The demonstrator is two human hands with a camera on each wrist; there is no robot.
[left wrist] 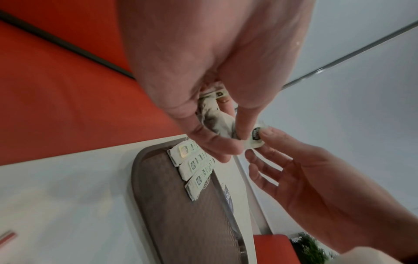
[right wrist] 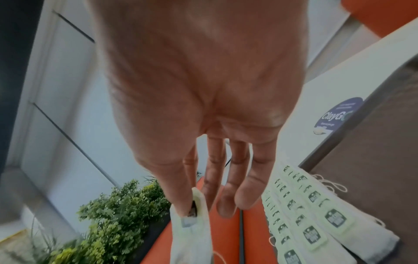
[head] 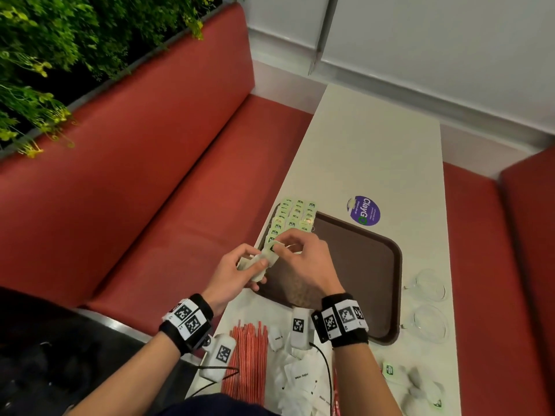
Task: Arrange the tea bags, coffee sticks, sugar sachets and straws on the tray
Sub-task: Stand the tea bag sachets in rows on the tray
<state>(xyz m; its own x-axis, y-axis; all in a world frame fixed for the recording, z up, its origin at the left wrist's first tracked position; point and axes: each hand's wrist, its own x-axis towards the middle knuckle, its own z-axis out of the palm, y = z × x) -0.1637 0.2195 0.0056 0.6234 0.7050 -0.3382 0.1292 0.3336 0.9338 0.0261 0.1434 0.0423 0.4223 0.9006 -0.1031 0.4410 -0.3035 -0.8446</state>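
Note:
A brown tray (head: 366, 265) lies on the cream table. Rows of green-tagged tea bags (head: 295, 216) fill its far left corner, also seen in the wrist views (left wrist: 194, 167) (right wrist: 312, 223). Over the tray's left edge my left hand (head: 258, 267) grips a small bundle of tea bags (head: 246, 262) (left wrist: 214, 117). My right hand (head: 277, 249) pinches one tea bag (head: 268, 253) (right wrist: 192, 226) at the top of that bundle, between thumb and forefinger, with the other fingers loose. Red-and-white straws (head: 249, 361) and white sugar sachets (head: 300, 376) lie on the table in front of the tray.
More tea bags (head: 414, 382) lie loose at the near right of the table. Two clear glass cups (head: 429, 285) (head: 429, 324) stand right of the tray. A purple sticker (head: 365, 210) is beyond it. A red bench (head: 135, 190) runs along the table's left side.

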